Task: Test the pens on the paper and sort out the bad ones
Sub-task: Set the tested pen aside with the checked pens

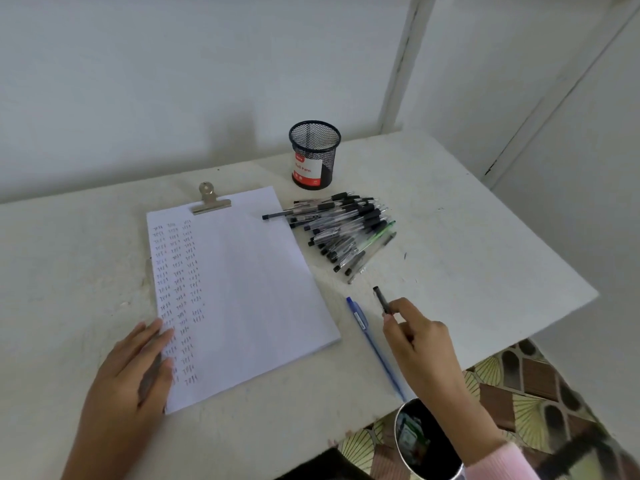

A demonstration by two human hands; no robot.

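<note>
Right hand point(412, 334): pinches black pen point(381, 300), by the table's point(485, 254) near edge.
Pen axis: from fingertips toward far edge.
Paper point(242, 289): left of pen.
Left hand point(138, 362): flat, fingers straight, pressing paper's near-left corner.

White table point(467, 254), scuffed. Clipped paper pad point(242, 289) lies under the left fingers point(162, 336). Blue pen point(367, 336) just left of the right fingers point(398, 308). Pile of pens point(346, 230) beyond them. Mesh cup point(314, 154) upright farther back, apart from the pile.

Single head-worn wide view, forward and down, close over the table point(450, 220).
</note>
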